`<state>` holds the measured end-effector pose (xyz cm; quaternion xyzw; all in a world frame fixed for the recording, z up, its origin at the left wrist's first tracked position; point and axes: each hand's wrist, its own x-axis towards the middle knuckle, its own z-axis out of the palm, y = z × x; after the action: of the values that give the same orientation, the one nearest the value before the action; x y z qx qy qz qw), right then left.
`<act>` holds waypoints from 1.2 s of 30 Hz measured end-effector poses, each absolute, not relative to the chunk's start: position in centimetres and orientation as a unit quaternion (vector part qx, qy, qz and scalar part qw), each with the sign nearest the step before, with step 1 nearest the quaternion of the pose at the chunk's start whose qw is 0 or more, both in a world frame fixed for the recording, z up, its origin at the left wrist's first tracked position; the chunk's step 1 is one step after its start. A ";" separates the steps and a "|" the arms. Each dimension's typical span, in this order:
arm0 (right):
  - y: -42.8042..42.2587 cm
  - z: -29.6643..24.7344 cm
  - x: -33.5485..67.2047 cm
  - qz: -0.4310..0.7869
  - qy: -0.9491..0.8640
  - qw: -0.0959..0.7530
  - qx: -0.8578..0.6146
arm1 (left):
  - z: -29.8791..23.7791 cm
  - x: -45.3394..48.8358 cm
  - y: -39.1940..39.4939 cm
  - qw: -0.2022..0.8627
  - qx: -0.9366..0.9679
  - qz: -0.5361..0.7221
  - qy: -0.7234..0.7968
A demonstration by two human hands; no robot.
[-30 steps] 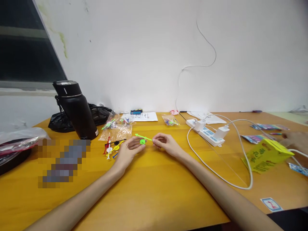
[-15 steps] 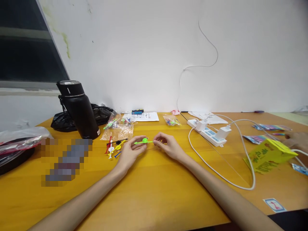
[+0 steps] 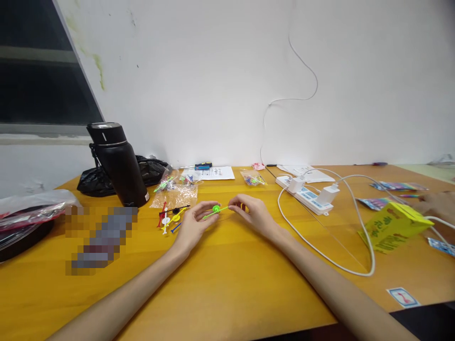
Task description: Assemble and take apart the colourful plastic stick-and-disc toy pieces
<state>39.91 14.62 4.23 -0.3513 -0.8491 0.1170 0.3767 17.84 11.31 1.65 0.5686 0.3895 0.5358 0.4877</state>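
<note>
I see my left hand (image 3: 194, 222) closed on the green plastic stick with a round disc (image 3: 216, 209), thumb and fingertips pinching its left end. My right hand (image 3: 254, 213) has its fingers curled together on the stick's right tip. The stick sits just above the yellow wooden bench (image 3: 227, 284), slightly tilted, between both hands. Just left of my left hand lies a loose pile of coloured plastic sticks (image 3: 169, 217). A tall black flask (image 3: 119, 166) stands further left, and a white power strip (image 3: 305, 194) lies off to the right.
</note>
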 end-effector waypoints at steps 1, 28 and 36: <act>14.6 4.3 40.0 0.111 -0.847 0.380 -0.354 | 1.7 17.9 11.3 0.492 0.566 0.535 0.389; 14.2 4.4 39.6 0.135 -0.858 0.350 -0.352 | 2.0 18.0 11.1 0.463 0.574 0.537 0.410; 14.2 4.3 39.7 0.152 -0.864 0.321 -0.357 | 2.2 17.8 11.1 0.473 0.564 0.515 0.439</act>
<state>39.67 14.20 4.28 -0.3565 -0.8644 0.1518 0.3206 17.76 11.13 2.21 0.5642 0.4393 0.5147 0.4730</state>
